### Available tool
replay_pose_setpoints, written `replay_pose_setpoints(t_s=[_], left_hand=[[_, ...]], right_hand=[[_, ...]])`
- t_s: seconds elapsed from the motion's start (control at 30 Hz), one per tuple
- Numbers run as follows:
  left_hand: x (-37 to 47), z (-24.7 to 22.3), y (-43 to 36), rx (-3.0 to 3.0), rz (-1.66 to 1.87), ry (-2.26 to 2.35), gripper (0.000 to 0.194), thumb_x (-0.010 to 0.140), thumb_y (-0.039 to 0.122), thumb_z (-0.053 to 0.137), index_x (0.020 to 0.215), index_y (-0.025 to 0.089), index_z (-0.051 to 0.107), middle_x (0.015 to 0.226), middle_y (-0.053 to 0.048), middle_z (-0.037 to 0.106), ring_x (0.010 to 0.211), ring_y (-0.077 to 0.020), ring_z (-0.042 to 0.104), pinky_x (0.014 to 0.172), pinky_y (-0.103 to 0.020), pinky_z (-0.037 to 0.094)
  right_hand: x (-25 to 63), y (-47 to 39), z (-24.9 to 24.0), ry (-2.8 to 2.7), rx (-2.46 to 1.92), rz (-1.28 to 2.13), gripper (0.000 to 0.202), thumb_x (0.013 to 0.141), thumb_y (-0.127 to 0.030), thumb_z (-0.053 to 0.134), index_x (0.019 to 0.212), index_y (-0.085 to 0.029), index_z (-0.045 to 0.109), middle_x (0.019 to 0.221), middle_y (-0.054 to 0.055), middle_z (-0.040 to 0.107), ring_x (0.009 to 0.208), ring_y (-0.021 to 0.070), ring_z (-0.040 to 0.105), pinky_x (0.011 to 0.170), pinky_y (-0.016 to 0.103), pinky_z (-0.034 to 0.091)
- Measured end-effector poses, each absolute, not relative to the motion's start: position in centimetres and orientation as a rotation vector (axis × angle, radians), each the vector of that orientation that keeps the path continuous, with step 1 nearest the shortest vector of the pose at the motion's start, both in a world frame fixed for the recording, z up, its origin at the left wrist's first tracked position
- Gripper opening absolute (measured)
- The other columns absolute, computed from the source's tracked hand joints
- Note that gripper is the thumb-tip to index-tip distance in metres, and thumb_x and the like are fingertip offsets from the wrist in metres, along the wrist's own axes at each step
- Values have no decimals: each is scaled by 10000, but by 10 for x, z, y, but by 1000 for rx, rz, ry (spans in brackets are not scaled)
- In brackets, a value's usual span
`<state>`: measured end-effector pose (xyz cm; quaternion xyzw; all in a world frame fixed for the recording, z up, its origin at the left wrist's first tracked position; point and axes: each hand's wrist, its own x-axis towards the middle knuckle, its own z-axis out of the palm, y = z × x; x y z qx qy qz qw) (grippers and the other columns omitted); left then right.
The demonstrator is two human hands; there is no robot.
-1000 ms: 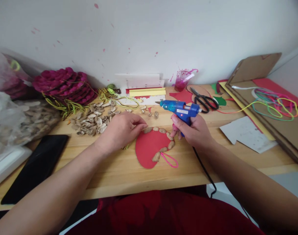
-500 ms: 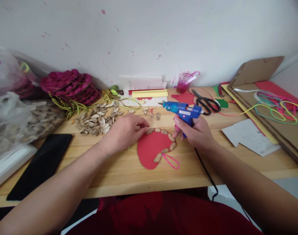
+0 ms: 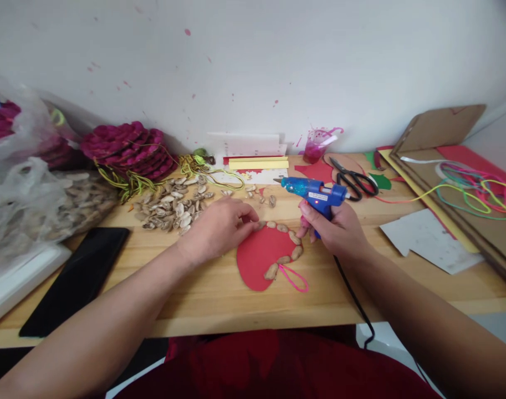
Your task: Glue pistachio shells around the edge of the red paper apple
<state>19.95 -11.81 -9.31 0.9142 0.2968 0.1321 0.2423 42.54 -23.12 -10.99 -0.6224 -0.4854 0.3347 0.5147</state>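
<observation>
Roughly, I judge the row of shells [image 3: 297,252] on the red cut-out [image 3: 256,255] to be partway round, going by my head view.

- Done: I count seven shells, one of them partly hidden by fingers, around the far edge, the right side and the notch.
- Left bare: the left side and the near rounded end show plain red, as does the middle; I can't tell whether the middle calls for anything.
- The cut-out lies flat on the counter [image 3: 203,299], between and just in front of my two hands, with a pink loop [image 3: 306,288] sticking out at the notch.
- My left hand [image 3: 219,228] reaches to the far edge, its thumb and forefinger close together at the hindmost shell. I can't tell whether they pinch it or press it down.
- My right hand [image 3: 344,230] has its fingers wrapped round the grip of a blue glue gun [image 3: 311,191], which is held up with its nozzle pointing left, beyond the cut-out. A small red light glows on its body, and a black cord [image 3: 354,293] trails below.
- More shells sit in a loose pile [image 3: 169,205] beyond my left hand, and others fill a clear bag [image 3: 82,205] further left.
- Black scissors [image 3: 358,183] lie just beyond the gun.
</observation>
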Motion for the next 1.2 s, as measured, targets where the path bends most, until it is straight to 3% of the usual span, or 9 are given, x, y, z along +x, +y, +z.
replay_pose_setpoints(t_s=[0.4, 0.7, 0.9, 1.2], left_hand=[[199, -94, -116, 2542, 352, 792, 169, 851, 305, 709, 987, 206, 710, 898, -39, 730, 848, -211, 637, 779, -332, 472], [199, -90, -115, 2512, 411, 835, 148, 876, 186, 604, 842, 220, 744, 845, -23, 748, 843, -200, 651, 794, -316, 474], [202, -97, -118, 2499, 428, 776, 115, 893, 297, 669, 922, 205, 734, 845, -24, 734, 805, -191, 637, 798, -331, 468], [206, -94, -121, 2537, 378, 812, 94, 881, 277, 692, 907, 201, 741, 828, -31, 728, 836, -217, 623, 806, -352, 463]], right_hand=[[425, -230, -109, -1163, -1525, 818, 399, 855, -566, 730, 836, -185, 613, 631, -2, 636, 525, 198, 713, 388, 247, 484], [424, -229, -107, -1165, -1522, 811, 391, 867, -559, 717, 825, -185, 614, 640, -5, 625, 524, 193, 715, 388, 244, 484], [424, -230, -108, -1174, -1525, 818, 373, 882, -540, 712, 851, -180, 619, 645, -4, 632, 532, 191, 717, 395, 242, 489], [429, -231, -113, -1194, -1559, 831, 348, 906, -535, 689, 834, -201, 626, 626, 16, 663, 534, 201, 700, 408, 270, 498]])
